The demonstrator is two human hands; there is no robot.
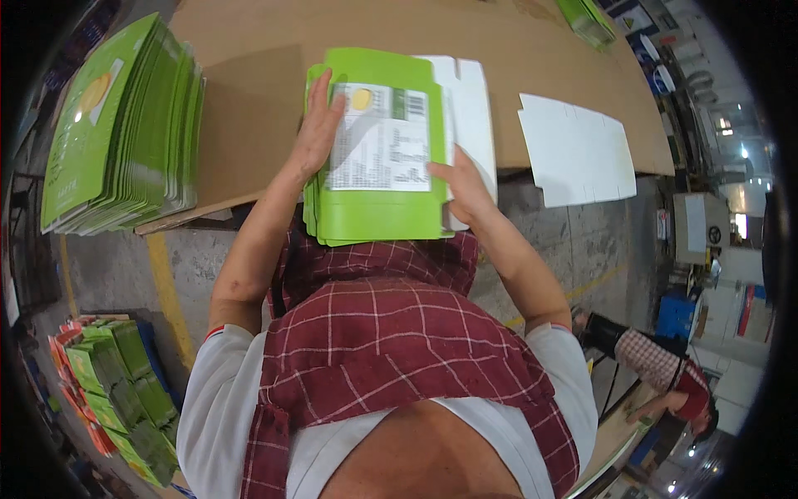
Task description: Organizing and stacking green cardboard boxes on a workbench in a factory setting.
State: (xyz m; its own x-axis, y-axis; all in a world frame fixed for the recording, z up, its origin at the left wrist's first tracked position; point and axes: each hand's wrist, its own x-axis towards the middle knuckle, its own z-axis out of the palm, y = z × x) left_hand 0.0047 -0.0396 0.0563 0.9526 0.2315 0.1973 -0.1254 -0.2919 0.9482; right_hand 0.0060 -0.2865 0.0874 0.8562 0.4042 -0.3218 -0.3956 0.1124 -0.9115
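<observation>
A small stack of flat green carton blanks (384, 218) lies in front of me at the table's near edge, the top one bearing a white printed panel with a yellow picture. My left hand (320, 125) rests along the stack's left side, fingers stretched out. At the right edge my right hand (465, 187) pinches the top green blank, thumb above; its other fingers are hidden beneath. White blanks (475, 100) stick out to the right from under the green ones.
A tall pile of green carton blanks (116, 133) leans at the table's left. One white blank (578, 151) overhangs the brown tabletop (249, 25) at right. More green cartons (586, 21) sit far right. Stacked green and orange bundles (116, 391) stand lower left. Another person (665, 370) works at lower right.
</observation>
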